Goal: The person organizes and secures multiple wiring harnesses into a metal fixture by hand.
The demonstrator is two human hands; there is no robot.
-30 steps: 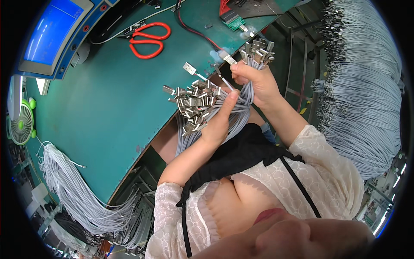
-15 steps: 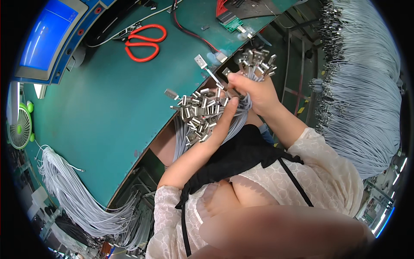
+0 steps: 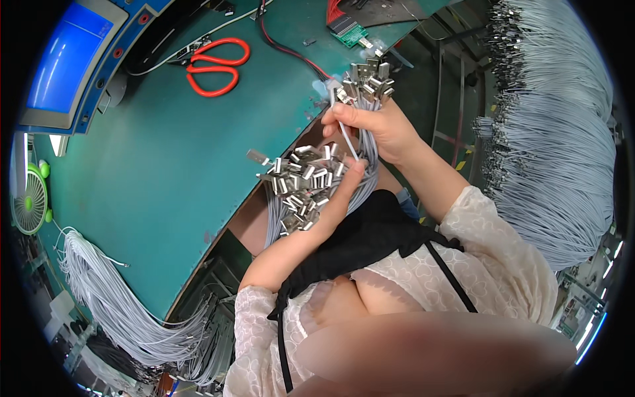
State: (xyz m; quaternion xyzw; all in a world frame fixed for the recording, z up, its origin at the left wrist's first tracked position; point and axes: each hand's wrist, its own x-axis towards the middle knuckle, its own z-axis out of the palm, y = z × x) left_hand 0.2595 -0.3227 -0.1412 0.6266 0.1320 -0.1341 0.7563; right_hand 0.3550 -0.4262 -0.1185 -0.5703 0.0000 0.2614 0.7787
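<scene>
My left hand is closed around a thick bundle of grey USB cables, their metal plugs fanned out beside the table edge. In my right hand is a smaller bundle of the same cables, plugs pointing up and away from me. One single cable stretches from my left thumb up to the right fingers. Its plug end lies by the socket lead at the table edge; whether it is inserted I cannot tell. The right thumb presses near that end.
Red-handled scissors and a green circuit board lie on the green table. A blue-framed screen and a small green fan stand left. Grey cables hang over the near-left corner; a large cable stack rises right.
My right hand has moved slightly left with its bundle. The single cable's plug, upright and apart from the socket lead before, is now up by it. The left bundle has shifted slightly.
</scene>
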